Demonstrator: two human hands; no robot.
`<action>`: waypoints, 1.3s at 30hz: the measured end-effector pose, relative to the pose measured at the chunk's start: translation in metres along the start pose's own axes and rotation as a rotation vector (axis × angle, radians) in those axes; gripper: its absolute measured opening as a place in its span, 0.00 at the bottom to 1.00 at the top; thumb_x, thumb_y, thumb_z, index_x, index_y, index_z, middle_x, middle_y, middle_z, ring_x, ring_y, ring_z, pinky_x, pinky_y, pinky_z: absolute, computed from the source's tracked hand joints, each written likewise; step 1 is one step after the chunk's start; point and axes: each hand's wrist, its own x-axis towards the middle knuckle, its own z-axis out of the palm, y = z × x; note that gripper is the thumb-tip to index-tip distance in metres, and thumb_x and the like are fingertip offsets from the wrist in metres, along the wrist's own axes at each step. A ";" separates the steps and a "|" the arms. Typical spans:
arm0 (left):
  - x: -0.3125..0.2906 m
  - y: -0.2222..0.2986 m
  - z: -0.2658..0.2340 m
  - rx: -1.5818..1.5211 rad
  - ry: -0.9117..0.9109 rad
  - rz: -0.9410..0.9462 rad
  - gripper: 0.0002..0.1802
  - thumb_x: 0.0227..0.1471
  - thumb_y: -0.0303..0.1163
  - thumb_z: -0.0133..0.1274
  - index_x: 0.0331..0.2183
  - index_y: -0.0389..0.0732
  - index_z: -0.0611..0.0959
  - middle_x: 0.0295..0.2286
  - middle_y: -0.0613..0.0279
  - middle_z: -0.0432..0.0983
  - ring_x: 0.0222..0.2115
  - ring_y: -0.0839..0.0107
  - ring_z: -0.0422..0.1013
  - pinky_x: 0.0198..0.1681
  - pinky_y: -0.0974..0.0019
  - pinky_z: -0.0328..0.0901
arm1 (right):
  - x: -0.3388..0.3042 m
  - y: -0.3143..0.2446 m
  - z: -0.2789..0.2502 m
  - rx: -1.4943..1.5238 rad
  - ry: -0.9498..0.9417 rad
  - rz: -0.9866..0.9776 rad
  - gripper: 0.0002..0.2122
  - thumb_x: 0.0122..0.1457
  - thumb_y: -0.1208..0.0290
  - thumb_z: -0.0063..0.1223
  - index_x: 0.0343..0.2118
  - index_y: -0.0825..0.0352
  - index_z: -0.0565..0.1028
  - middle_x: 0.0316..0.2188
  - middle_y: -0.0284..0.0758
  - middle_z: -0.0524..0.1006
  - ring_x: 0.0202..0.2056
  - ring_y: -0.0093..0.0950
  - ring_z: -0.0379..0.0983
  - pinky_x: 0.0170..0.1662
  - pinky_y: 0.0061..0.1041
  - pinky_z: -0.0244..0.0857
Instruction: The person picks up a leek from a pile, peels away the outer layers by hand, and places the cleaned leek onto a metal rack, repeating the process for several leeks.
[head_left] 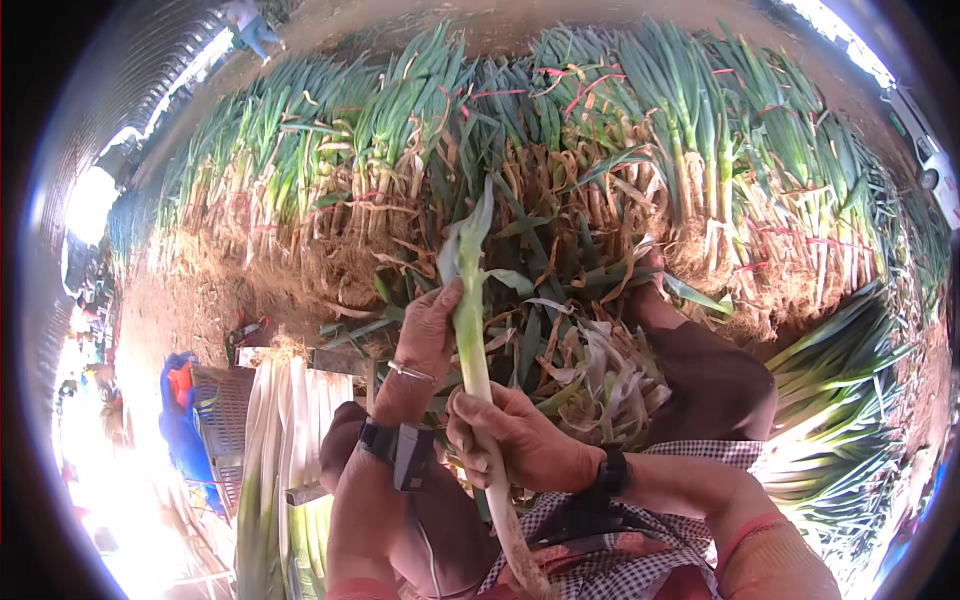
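A single leek (470,345) slants across the middle of the view, its green leafy top pointing away and its white root end down by my lap. My left hand (432,320) grips it near the green upper part, thumb along the stalk. Lower down, my right hand (515,435) is closed round the white shaft. Torn outer leaves and dry peelings (610,380) lie in a heap just beyond my hands, between my legs.
Bundles of untrimmed leeks (390,150) with red ties stand in a long row ahead. Peeled white leeks (275,430) are stacked at left beside a grey plastic crate (222,420) and a blue bag (183,430). More leeks (840,400) lie at right. Far off stands a person (250,25).
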 end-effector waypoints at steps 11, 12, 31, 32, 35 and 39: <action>-0.041 -0.036 0.059 0.186 -0.102 0.182 0.20 0.48 0.35 0.56 0.40 0.31 0.78 0.30 0.48 0.78 0.33 0.57 0.75 0.38 0.63 0.71 | -0.037 -0.006 -0.058 -1.335 0.252 -0.406 0.09 0.60 0.74 0.53 0.40 0.69 0.67 0.22 0.36 0.69 0.23 0.22 0.64 0.27 0.28 0.62; -0.046 -0.049 0.041 0.780 -0.224 0.375 0.23 0.45 0.34 0.57 0.43 0.31 0.77 0.32 0.44 0.78 0.33 0.50 0.75 0.38 0.62 0.71 | -0.035 -0.007 -0.053 -1.351 0.184 -0.513 0.09 0.60 0.73 0.53 0.39 0.70 0.67 0.22 0.33 0.69 0.24 0.18 0.63 0.25 0.24 0.60; -0.050 0.061 0.030 -0.082 -0.089 0.495 0.38 0.58 0.54 0.46 0.54 0.28 0.66 0.50 0.41 0.69 0.51 0.54 0.69 0.54 0.52 0.64 | 0.057 -0.001 -0.058 -1.108 0.097 -0.348 0.17 0.58 0.64 0.57 0.43 0.73 0.69 0.35 0.36 0.75 0.33 0.26 0.73 0.35 0.30 0.66; -0.049 0.056 0.037 -0.091 -0.009 0.494 0.38 0.57 0.56 0.45 0.52 0.30 0.67 0.45 0.44 0.73 0.45 0.59 0.72 0.48 0.58 0.67 | 0.069 -0.002 -0.048 -0.898 0.062 -0.405 0.16 0.58 0.65 0.57 0.43 0.72 0.71 0.34 0.33 0.76 0.34 0.22 0.73 0.36 0.26 0.67; -0.054 0.059 0.028 0.176 0.065 0.376 0.37 0.57 0.59 0.43 0.49 0.32 0.70 0.35 0.54 0.72 0.34 0.67 0.70 0.37 0.65 0.66 | 0.083 -0.020 -0.021 -0.574 0.123 -0.377 0.13 0.59 0.66 0.58 0.42 0.70 0.74 0.32 0.30 0.77 0.33 0.16 0.72 0.34 0.20 0.67; -0.056 0.065 0.045 0.261 0.243 0.345 0.36 0.60 0.61 0.38 0.45 0.34 0.74 0.30 0.61 0.71 0.29 0.72 0.67 0.33 0.70 0.63 | 0.101 -0.016 -0.030 -0.348 0.211 -0.480 0.11 0.59 0.65 0.58 0.39 0.68 0.76 0.28 0.27 0.78 0.29 0.15 0.72 0.30 0.19 0.67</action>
